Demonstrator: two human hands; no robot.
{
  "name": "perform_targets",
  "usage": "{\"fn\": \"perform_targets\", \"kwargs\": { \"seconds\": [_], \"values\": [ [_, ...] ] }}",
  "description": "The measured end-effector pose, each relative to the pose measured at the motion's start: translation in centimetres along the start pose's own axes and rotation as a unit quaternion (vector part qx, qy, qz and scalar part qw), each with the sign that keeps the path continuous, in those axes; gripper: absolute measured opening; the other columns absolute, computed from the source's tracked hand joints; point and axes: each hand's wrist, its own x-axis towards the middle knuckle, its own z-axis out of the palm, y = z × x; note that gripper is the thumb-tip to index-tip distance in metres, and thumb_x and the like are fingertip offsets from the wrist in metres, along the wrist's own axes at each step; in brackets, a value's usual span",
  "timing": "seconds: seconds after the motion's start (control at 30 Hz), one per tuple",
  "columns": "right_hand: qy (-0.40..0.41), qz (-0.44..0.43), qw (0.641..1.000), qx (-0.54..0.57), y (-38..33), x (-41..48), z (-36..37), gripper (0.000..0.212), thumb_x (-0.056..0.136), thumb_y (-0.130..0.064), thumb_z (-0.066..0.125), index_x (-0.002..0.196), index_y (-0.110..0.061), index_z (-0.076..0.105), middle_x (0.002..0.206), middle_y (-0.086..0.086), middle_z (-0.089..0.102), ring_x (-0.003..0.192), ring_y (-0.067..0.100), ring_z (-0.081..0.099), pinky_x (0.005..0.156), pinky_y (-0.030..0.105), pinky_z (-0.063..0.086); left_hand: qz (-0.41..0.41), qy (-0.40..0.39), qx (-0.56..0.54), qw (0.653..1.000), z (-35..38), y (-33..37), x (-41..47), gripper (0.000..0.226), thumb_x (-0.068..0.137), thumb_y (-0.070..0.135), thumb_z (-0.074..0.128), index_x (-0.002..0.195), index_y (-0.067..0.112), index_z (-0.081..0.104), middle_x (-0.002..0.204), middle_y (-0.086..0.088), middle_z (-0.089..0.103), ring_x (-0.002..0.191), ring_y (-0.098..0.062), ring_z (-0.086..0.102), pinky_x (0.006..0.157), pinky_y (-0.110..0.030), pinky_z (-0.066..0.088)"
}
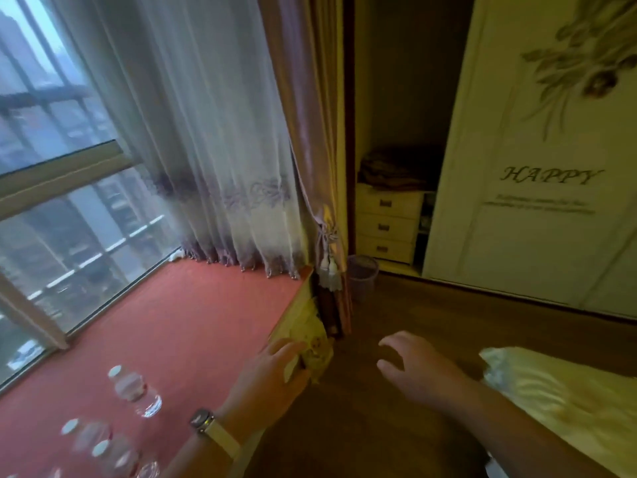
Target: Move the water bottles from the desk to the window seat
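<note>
Clear water bottles with white caps stand on the red window seat [193, 315] at the lower left. One bottle [136, 391] stands apart, and two more [88, 438] [115, 458] stand closer to me at the bottom edge. My left hand [272, 377], with a watch on its wrist, hovers at the seat's cream front edge, fingers spread and holding nothing. Over the dark wooden floor, my right hand [417, 367] is also spread and holds nothing. The desk is out of view.
Sheer and purple curtains [241, 150] hang at the seat's far end beside a large window [51, 201]. A small bin [362, 276] stands on the floor by an open wardrobe with drawers [386, 224]. A bed with yellow cover [568, 401] lies at right.
</note>
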Motion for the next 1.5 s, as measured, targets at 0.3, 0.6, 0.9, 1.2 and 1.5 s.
{"fn": "perform_targets", "kwargs": {
  "seconds": [0.3, 0.6, 0.9, 1.2, 1.5],
  "values": [
    [0.058, 0.11, 0.991, 0.046, 8.8, 0.0, -3.6, 0.047, 0.097, -0.052, 0.045, 0.138, -0.03, 0.045, 0.142, -0.011, 0.042, 0.125, 0.01, 0.045, 0.102, 0.029, 0.041, 0.098, -0.062, 0.012, 0.993, 1.7, 6.2, 11.5, 0.063, 0.088, 0.074, 0.032, 0.141, 0.041, 0.043, 0.14, 0.025, 0.037, 0.128, -0.006, 0.044, 0.107, -0.03, 0.044],
    [0.073, 0.186, 0.977, 0.07, 12.2, 10.3, -5.9, 0.049, 0.096, -0.055, 0.046, 0.139, -0.032, 0.043, 0.144, -0.012, 0.037, 0.103, 0.007, 0.054, 0.087, 0.026, 0.047, 0.153, -0.089, 0.002, 0.984, 2.6, 6.3, 26.9, 0.048, 0.094, 0.055, 0.052, 0.139, 0.04, 0.046, 0.143, 0.017, 0.045, 0.123, -0.003, 0.047, 0.106, -0.024, 0.042],
    [0.122, 0.247, 0.96, 0.044, 13.7, 20.9, -10.5, 0.049, 0.097, -0.055, 0.043, 0.142, -0.035, 0.041, 0.149, -0.008, 0.039, 0.127, 0.013, 0.046, 0.096, 0.025, 0.042, 0.215, -0.117, -0.026, 0.969, 1.1, 5.8, 41.2, 0.045, 0.095, 0.053, 0.05, 0.138, 0.041, 0.047, 0.139, 0.02, 0.047, 0.123, -0.007, 0.05, 0.108, -0.036, 0.044],
    [0.148, 0.277, 0.949, 0.027, 19.8, 24.5, -14.2, 0.049, 0.098, -0.053, 0.043, 0.141, -0.031, 0.043, 0.139, -0.01, 0.043, 0.114, 0.01, 0.053, 0.088, 0.023, 0.042, 0.268, -0.12, 0.002, 0.956, 3.0, 10.4, 50.5, 0.05, 0.097, 0.054, 0.046, 0.144, 0.039, 0.041, 0.149, 0.019, 0.041, 0.141, -0.003, 0.031, 0.12, -0.035, 0.028],
    [0.158, 0.26, 0.952, 0.027, 33.0, 29.5, -17.3, 0.042, 0.098, -0.05, 0.042, 0.136, -0.032, 0.048, 0.126, -0.01, 0.05, 0.102, 0.006, 0.05, 0.081, 0.02, 0.042, 0.271, -0.157, 0.055, 0.948, 8.1, 19.7, 60.8, 0.049, 0.098, 0.055, 0.042, 0.145, 0.04, 0.039, 0.151, 0.019, 0.037, 0.142, -0.003, 0.029, 0.117, -0.032, 0.026]
  ]
}}
